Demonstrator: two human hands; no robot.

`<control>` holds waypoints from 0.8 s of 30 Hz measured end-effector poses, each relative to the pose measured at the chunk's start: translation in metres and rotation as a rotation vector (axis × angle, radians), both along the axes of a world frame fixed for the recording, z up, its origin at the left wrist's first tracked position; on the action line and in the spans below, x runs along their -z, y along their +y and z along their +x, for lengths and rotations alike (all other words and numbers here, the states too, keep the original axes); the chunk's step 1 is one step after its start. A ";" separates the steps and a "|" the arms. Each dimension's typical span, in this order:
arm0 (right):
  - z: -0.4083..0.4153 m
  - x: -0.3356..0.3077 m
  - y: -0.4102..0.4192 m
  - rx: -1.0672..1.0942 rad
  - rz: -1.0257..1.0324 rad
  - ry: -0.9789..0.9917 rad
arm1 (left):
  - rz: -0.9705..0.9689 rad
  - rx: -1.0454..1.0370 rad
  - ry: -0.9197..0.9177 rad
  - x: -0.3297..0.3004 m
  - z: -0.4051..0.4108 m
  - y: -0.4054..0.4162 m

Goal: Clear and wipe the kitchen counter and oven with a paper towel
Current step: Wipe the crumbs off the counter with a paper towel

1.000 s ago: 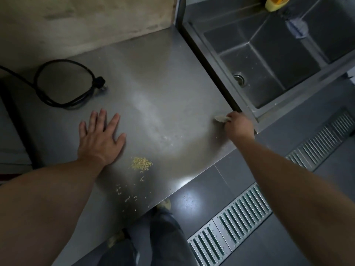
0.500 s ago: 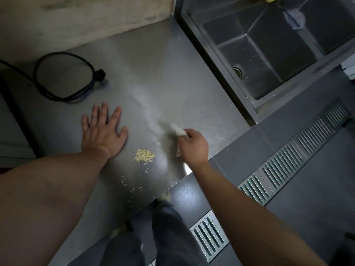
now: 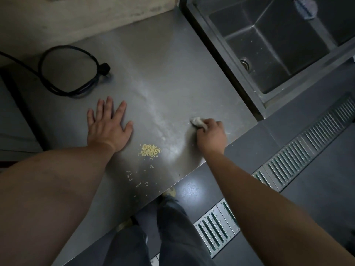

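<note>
— Item, right hand (image 3: 210,136)?
— Fingers curled round a crumpled paper towel (image 3: 197,121), pressed onto the steel worktop (image 3: 163,60) near its front edge, toward the sink-side end.
— Left hand (image 3: 108,127)?
— Flat, fingers spread, palm down mid-worktop.
— Other entries?
— Crumb pile (image 3: 149,150) between the hands, near the front edge; black cord (image 3: 63,73) coiled toward the back-left corner.
</note>
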State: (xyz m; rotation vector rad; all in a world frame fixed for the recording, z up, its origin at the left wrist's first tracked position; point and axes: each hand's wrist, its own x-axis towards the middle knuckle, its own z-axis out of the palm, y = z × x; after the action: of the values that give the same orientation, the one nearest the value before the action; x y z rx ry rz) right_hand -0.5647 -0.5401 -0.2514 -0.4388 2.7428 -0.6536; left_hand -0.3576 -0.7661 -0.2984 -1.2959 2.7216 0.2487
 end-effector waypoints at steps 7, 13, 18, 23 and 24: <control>0.063 -0.006 -0.044 -0.370 -0.029 -0.113 | -0.009 0.004 0.007 0.001 0.001 -0.001; 0.046 -0.023 -0.040 -0.347 -0.162 -0.069 | -0.008 0.003 0.018 0.002 0.000 -0.001; -0.017 -0.027 -0.050 -0.196 -0.085 0.073 | -0.017 0.008 0.022 0.002 0.001 -0.001; -0.023 -0.011 -0.050 -0.227 0.034 -0.013 | -0.026 0.019 0.035 0.002 0.002 -0.001; -0.011 -0.009 -0.050 -0.252 0.038 -0.023 | -0.028 0.022 0.037 0.001 0.002 0.000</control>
State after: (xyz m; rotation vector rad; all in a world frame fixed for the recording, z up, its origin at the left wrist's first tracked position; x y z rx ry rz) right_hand -0.5757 -0.5900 -0.2425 -0.7470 2.6125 -0.5369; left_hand -0.3554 -0.7665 -0.2997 -1.2809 2.7782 0.2363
